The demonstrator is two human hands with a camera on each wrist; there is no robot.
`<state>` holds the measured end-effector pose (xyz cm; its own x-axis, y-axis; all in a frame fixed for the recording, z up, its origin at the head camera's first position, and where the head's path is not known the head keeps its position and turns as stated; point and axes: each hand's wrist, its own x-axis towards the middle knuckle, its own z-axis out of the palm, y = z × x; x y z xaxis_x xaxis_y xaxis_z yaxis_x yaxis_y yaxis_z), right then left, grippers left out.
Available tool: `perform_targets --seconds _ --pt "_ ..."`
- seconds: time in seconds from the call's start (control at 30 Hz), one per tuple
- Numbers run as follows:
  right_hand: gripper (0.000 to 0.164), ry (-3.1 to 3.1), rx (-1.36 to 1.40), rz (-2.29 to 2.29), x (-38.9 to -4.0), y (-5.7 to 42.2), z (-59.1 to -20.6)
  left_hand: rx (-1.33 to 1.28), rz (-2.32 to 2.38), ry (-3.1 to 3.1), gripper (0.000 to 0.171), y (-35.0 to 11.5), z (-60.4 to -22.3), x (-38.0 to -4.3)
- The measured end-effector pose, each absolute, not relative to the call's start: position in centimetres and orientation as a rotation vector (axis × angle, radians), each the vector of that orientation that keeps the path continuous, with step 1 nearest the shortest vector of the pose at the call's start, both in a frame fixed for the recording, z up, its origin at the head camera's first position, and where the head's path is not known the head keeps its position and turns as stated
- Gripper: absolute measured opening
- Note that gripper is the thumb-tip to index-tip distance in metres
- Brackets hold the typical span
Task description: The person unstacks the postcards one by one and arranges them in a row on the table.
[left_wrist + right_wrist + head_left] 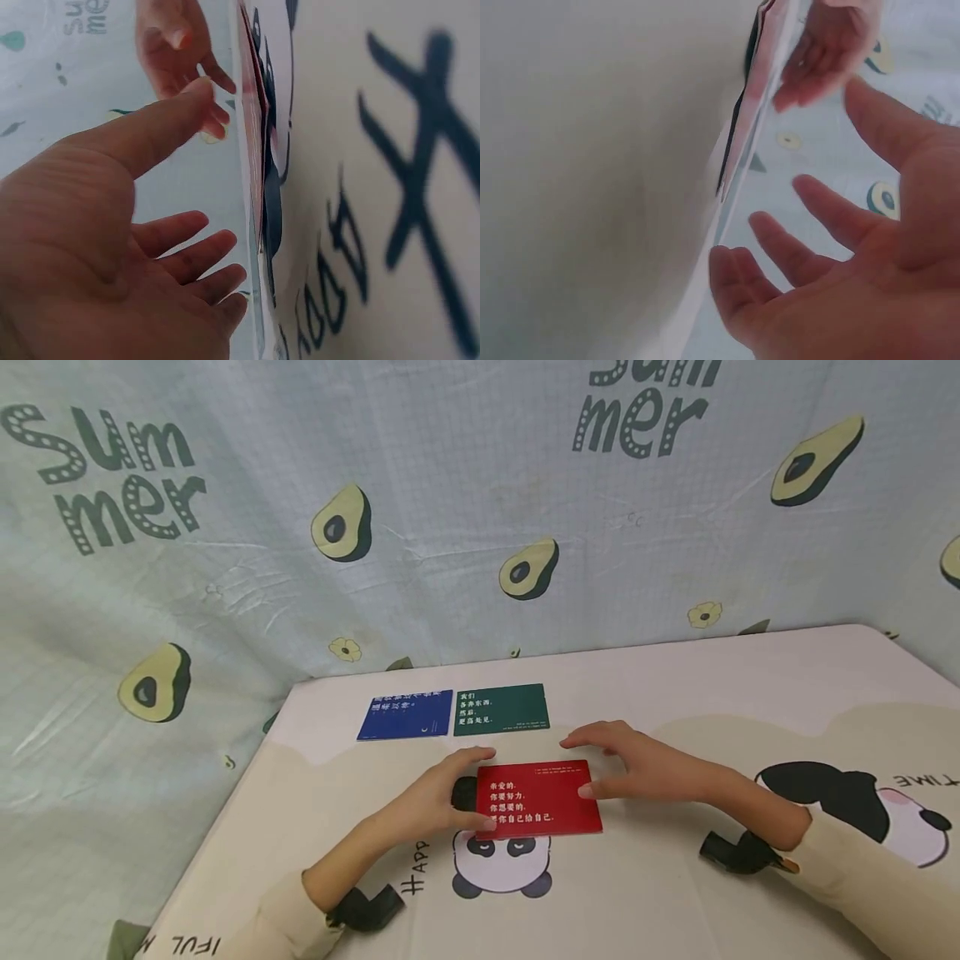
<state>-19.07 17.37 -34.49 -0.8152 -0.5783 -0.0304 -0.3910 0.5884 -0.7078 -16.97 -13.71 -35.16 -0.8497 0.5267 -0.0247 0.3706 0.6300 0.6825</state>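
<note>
A red card (pixel 536 797) with white lettering lies on the table over a printed panda, in the middle of the head view. At its left side is my left hand (pixel 427 802), fingers spread, with the thumb overlapping the card's lower left corner in this view. My right hand (pixel 648 767) hovers by the right side, its thumb overlapping that edge. Both wrist views show relaxed, parted fingers around the card, which appears edge-on as thin layers (pixel 255 127). Neither hand grips it.
Behind the red card, a blue card (pixel 406 717) and a green card (pixel 501 710) lie side by side. The tablecloth (pixel 637 893) carries panda prints and letters. An avocado-patterned curtain (pixel 435 452) hangs behind the table's far edge.
</note>
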Motion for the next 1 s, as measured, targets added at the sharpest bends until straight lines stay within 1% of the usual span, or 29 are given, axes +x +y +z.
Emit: perform_targets --seconds 0.2,0.37,0.47,0.7,1.0 --pt "0.074 2.542 -0.848 -0.989 -18.5 17.6 -34.9 0.776 1.0 2.61 0.089 -13.6 -36.1 -17.2" --pt "0.077 2.56 -0.895 -0.919 -18.3 17.3 -35.1 0.781 0.991 2.606 0.094 -13.6 -36.6 -17.2" --pt "0.078 2.585 -0.89 -0.863 -18.2 17.2 -35.1 0.793 0.981 2.594 0.098 -13.7 -36.7 -17.3" --pt "0.078 2.635 -0.933 -0.75 -18.0 17.0 -35.0 0.842 0.957 2.577 0.096 -13.8 -36.8 -17.5" --pt "0.078 2.682 -0.972 -0.692 -17.7 16.9 -34.9 0.859 0.942 2.58 0.099 -13.8 -36.8 -17.5"
